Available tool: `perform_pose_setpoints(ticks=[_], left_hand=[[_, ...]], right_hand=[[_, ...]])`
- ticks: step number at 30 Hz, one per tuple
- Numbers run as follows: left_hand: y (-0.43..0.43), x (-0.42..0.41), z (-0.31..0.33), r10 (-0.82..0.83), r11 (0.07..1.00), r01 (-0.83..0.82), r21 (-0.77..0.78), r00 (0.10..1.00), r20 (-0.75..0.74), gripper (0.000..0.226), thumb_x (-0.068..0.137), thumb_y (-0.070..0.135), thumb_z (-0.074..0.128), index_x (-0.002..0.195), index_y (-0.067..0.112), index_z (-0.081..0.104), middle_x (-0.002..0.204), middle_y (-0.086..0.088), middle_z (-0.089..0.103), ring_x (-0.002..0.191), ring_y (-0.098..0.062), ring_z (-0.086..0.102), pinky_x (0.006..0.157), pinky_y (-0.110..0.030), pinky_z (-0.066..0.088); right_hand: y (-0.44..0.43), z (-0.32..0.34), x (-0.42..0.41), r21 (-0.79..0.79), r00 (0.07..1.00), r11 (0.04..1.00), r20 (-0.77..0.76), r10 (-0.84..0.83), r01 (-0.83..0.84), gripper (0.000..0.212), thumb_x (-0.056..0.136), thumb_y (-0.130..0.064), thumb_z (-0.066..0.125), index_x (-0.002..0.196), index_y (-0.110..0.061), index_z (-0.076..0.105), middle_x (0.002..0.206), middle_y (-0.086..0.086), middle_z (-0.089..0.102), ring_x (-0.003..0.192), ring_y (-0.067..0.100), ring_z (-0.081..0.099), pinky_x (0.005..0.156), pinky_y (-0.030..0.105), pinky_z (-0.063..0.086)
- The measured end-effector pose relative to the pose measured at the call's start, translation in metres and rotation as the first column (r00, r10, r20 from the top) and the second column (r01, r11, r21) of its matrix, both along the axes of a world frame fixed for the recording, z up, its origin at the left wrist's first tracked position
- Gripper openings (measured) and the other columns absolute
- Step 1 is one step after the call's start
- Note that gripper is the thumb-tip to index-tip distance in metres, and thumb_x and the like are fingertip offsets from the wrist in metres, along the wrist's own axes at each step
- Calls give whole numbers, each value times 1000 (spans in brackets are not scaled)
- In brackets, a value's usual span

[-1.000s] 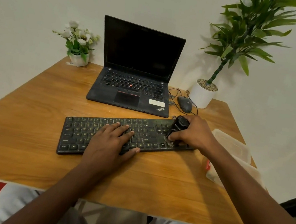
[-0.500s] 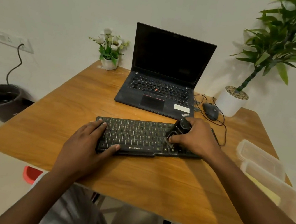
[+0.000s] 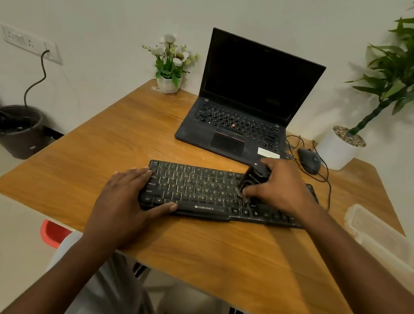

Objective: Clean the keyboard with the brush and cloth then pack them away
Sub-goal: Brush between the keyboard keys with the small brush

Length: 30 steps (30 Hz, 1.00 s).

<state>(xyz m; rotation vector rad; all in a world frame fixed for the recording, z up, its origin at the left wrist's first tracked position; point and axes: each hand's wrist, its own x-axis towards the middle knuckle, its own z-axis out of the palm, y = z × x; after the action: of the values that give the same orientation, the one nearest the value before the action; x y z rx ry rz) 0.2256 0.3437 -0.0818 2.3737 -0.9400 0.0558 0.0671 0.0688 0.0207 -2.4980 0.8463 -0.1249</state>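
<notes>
Fingers and thumb of the right hand [image 3: 278,190] are curled tight round a small black handheld brush [image 3: 253,177], which leans out at the hand's 10 o'clock with its bristle end down on the keys right of centre on the flat black keyboard [image 3: 203,196]. The left hand [image 3: 126,199] lies with straight fingers on the keyboard's 9 o'clock end, thumb stretched along its front edge, holding nothing. The keyboard lies across the middle of the brown wooden table [image 3: 80,174], with an open black laptop [image 3: 246,109] at its 12 o'clock and clear plastic containers [image 3: 380,232] at its 3 o'clock near the table's edge
</notes>
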Motion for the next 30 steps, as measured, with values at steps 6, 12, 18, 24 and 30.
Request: perform_pose_setpoints(ticks=[6, 12, 18, 24, 30], left_hand=[[1, 0, 1, 12, 999, -13, -39, 1000, -15, 105, 69, 85, 65, 147, 17, 54, 152, -2, 55, 140, -18, 46, 125, -43, 26], [1, 1, 0, 18, 999, -19, -51, 1000, -18, 105, 68, 85, 66, 147, 16, 56, 152, -2, 55, 139, -18, 47, 124, -42, 29], [0, 1, 1, 31, 997, -33, -64, 999, -31, 105, 66, 85, 67, 146, 17, 56, 149, 0, 57, 136, -18, 48, 113, -44, 43], [-1, 0, 2, 34, 996, -36, -83, 999, -32, 106, 64, 84, 69, 146, 18, 57, 148, 0, 58, 134, -17, 49, 108, -42, 47], [1, 1, 1, 25, 996, -28, -88, 999, -29, 105, 65, 84, 70, 145, 18, 57, 147, 1, 58, 134, -16, 49, 108, -42, 47]], right_hand=[[11, 1, 8, 47, 1000, 999, -2, 7, -7, 42, 70, -24, 97, 98, -28, 66, 93, -7, 73, 80, 6, 70, 55, 16, 49], [32, 2, 16, 80, 992, 991, -56, 114, -110, 46, 70, -25, 97, 107, -25, 70, 99, -7, 73, 89, 11, 71, 71, 30, 60], [25, 12, 12, 135, 980, 986, -159, 122, -101, 47, 70, -21, 97, 108, -21, 69, 96, -5, 74, 81, 11, 73, 57, 21, 55], [33, 5, 31, 42, 997, 997, -37, 71, -69, 42, 76, -20, 94, 109, -20, 68, 95, -2, 74, 76, 17, 76, 65, 37, 66], [34, 4, 40, 36, 998, 997, 7, 62, -62, 39, 77, -19, 93, 108, -20, 68, 93, 0, 74, 75, 15, 75, 62, 30, 63]])
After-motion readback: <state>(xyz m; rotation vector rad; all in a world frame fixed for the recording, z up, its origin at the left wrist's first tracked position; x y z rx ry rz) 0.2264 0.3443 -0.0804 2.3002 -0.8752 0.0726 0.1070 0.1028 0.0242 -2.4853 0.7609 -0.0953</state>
